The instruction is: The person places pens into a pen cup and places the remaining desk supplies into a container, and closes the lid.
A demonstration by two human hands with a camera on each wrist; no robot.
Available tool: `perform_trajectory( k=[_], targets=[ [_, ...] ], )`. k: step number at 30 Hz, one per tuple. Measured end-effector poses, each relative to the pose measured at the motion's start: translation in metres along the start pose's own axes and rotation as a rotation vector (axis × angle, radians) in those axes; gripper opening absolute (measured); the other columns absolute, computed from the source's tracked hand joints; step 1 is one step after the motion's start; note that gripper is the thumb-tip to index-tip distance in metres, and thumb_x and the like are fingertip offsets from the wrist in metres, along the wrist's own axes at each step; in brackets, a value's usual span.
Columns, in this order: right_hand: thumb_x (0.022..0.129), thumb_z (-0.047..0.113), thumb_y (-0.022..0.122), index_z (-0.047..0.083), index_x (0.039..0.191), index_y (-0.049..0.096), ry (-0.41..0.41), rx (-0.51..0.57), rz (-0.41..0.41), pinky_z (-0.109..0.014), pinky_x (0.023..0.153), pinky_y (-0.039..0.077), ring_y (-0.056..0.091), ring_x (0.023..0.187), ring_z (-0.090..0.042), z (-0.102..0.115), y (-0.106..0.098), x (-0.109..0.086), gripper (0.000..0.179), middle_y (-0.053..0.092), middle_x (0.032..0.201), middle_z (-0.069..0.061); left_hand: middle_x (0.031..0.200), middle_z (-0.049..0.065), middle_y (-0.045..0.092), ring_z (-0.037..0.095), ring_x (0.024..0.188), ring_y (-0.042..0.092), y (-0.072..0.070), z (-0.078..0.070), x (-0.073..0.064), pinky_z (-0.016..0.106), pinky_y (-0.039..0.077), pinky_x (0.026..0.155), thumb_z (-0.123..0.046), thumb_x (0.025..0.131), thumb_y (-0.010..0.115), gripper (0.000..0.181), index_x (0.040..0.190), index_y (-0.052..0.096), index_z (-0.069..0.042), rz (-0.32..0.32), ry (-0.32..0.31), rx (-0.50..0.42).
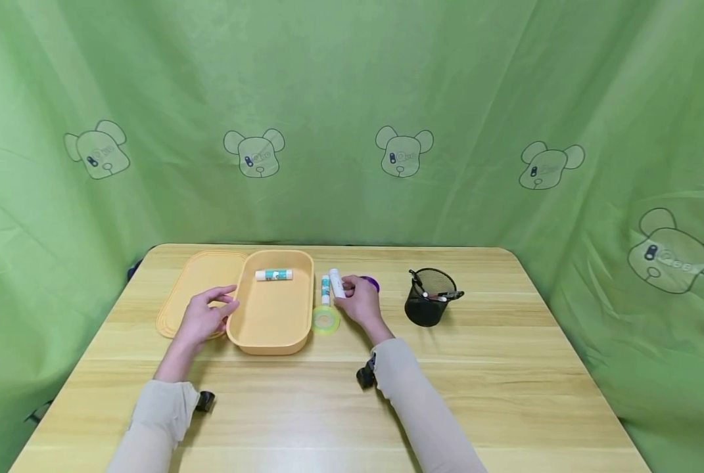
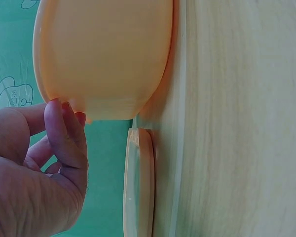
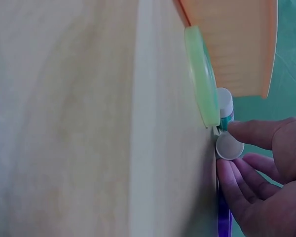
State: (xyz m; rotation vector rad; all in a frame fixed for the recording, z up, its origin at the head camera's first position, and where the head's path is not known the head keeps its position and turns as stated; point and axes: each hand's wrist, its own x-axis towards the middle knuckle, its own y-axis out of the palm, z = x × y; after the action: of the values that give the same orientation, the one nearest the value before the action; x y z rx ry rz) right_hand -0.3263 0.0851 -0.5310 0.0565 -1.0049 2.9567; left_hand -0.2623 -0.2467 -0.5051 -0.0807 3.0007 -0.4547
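Observation:
My left hand (image 1: pixel 204 315) is at the left side of a peach plastic box (image 1: pixel 271 315), its bent fingertips right at the rim. In the left wrist view those fingertips overlap the box wall (image 2: pixel 108 74). Between thumb and fingers, my right hand (image 1: pixel 360 302) pinches a white tube (image 1: pixel 336 282), its round end (image 3: pixel 230 146) showing in the right wrist view. Just left of the tube lies a teal-and-white glue stick (image 1: pixel 325 289). A similar glue stick (image 1: pixel 273 274) lies inside the box. Partly hidden behind my right hand is a purple round object (image 1: pixel 371 282).
A yellow-green tape roll (image 1: pixel 325 320) lies against the box's right side. The peach lid (image 1: pixel 194 282) rests on the wooden table (image 1: pixel 304 407), left of the box. A black mesh pen holder (image 1: pixel 425 309) with several pens stands at right. Green curtains (image 1: pixel 328 66) surround the table.

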Motion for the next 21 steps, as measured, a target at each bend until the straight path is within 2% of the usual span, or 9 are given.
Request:
perform_trajectory(
  k=[7,12,16,21],
  targets=[
    [0.083,0.003,0.082,0.0,0.125,0.071,-0.005,-0.027,-0.041,-0.037,0.091,0.063,0.075,0.101,-0.026,0.0009,-0.0008,0.0003,0.044,0.076,0.115,-0.014,0.118,0.013,0.058,0.003,0.059,0.054,-0.0005,0.0011,-0.0001,0.018,0.051,0.05,-0.01,0.101,0.068,0.048,0.147,0.056,-0.003,0.0,0.0,0.0],
    [0.083,0.005,0.083,0.0,0.121,0.073,0.035,-0.003,-0.084,-0.041,0.093,0.062,0.075,0.101,-0.027,0.0015,0.0,-0.0014,0.039,0.077,0.111,-0.013,0.118,0.014,0.057,0.003,0.058,0.053,-0.0007,0.0029,0.0,0.018,0.051,0.049,-0.011,0.101,0.068,0.049,0.147,0.055,-0.002,0.004,-0.001,-0.005],
    [0.085,0.005,0.081,0.0,0.119,0.074,0.102,0.103,-0.112,-0.041,0.092,0.061,0.074,0.101,-0.028,0.002,-0.0011,-0.0022,0.035,0.078,0.108,-0.013,0.118,0.014,0.057,0.003,0.058,0.053,-0.0006,0.003,-0.0007,0.017,0.05,0.049,-0.011,0.101,0.068,0.049,0.147,0.055,-0.003,0.007,-0.006,-0.009],
    [0.086,0.001,0.073,-0.001,0.123,0.072,0.21,0.345,-0.096,-0.037,0.088,0.063,0.071,0.105,-0.03,0.0034,-0.0079,-0.001,0.037,0.075,0.114,-0.018,0.118,0.013,0.057,0.003,0.058,0.053,-0.0011,0.0015,0.0005,0.017,0.051,0.049,-0.011,0.1,0.068,0.05,0.148,0.055,-0.003,0.007,-0.006,-0.012]
  ],
)
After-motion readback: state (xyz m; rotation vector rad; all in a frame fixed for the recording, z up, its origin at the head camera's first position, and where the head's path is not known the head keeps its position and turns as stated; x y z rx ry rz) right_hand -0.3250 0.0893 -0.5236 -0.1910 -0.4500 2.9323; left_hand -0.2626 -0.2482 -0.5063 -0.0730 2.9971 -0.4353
